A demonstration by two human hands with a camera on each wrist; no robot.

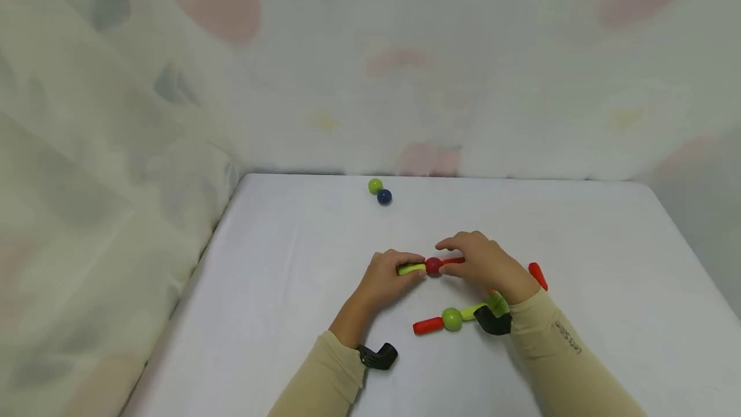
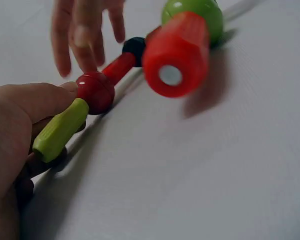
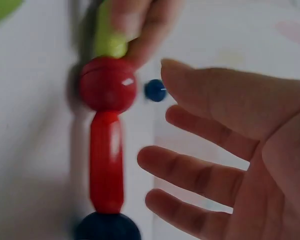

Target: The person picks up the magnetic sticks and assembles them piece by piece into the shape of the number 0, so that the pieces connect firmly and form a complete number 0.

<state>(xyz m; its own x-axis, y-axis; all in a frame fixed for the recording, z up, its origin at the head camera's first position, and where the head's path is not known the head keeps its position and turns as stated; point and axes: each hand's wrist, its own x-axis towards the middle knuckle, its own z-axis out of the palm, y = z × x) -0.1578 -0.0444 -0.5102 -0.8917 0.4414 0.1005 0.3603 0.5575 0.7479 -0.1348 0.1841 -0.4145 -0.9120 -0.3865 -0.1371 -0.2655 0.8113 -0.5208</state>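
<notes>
My left hand [image 1: 386, 280] grips a yellow-green rod [image 2: 61, 130], its thumb reaching a dark red ball [image 2: 95, 93] on the rod's end. From that ball a red rod [image 3: 106, 160] continues in line to a dark blue ball [image 3: 108, 227], which the right hand hides in the head view. My right hand [image 1: 487, 267] hovers beside the red rod with fingers spread and loosely bent; the right wrist view shows a gap between them and the chain. Nearer the body lies a second chain with a red rod [image 1: 428, 325], a green ball [image 1: 452, 318] and a yellow-green rod [image 1: 473, 311].
A further green ball [image 1: 498, 303] shows at that chain's right end, partly behind the right wrist's black camera mount [image 1: 494, 322]. One red rod [image 1: 538, 275] lies right of the right hand. Toward the back of the white table [image 1: 289, 224] sit a green ball [image 1: 375, 186] and a dark blue ball [image 1: 384, 196].
</notes>
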